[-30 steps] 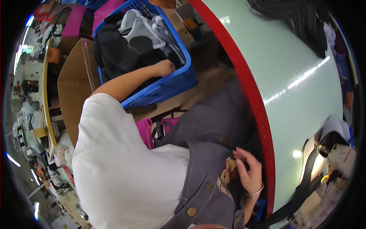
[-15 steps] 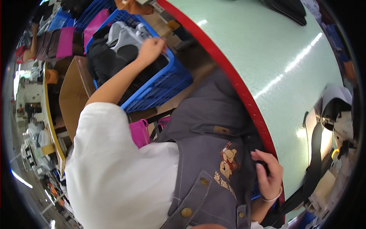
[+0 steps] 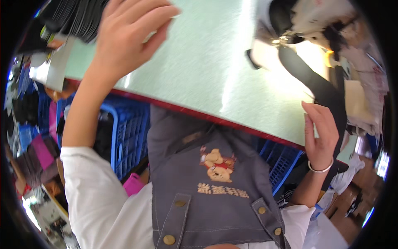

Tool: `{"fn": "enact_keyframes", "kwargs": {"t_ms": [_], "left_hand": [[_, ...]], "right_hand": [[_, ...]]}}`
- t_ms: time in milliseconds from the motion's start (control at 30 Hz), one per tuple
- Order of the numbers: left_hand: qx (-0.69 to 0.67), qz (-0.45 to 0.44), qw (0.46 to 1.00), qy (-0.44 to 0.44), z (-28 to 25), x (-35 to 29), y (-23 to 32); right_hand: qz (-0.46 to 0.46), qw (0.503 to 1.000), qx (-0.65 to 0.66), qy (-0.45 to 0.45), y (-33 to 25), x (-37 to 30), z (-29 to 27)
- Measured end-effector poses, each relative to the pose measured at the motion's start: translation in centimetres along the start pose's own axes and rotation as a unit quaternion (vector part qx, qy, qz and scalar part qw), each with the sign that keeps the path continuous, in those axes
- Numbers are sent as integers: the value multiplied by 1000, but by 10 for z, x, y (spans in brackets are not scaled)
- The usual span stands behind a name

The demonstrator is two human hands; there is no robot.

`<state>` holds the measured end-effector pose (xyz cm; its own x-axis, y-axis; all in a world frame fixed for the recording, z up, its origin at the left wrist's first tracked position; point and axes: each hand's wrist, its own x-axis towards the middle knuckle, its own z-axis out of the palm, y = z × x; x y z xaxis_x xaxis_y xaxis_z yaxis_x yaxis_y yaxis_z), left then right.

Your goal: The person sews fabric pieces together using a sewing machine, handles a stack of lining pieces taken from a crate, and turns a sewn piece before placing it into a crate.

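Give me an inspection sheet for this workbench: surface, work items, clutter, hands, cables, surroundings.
Surface: pale green table with a red front edge, glare streaks across it.
Work items: black stack at the far left corner, beside the left hand; black strap lying on the right, just beyond the right hand.
Clutter: heap of pale and dark pieces at the far right.
Hands: left hand raised over the table, fingers spread, no grip on anything; right hand open at the table edge, bangle on the wrist.
Cables: nothing seen.
Surroundings: blue crates under the table; grey apron in the foreground.
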<state>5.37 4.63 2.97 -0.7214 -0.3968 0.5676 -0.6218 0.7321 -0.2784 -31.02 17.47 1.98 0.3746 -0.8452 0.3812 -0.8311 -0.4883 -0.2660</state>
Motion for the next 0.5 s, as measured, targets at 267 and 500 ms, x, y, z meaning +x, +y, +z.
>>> {"fn": "enact_keyframes", "kwargs": {"t_ms": [267, 500], "left_hand": [[133, -200, 971, -5, -68, -7, -154], [89, -397, 887, -220, -79, 20, -222]], "right_hand": [[-68, 995, -63, -40, 43, 20, 23], [-47, 989, -109, -89, 42, 55, 60]]}}
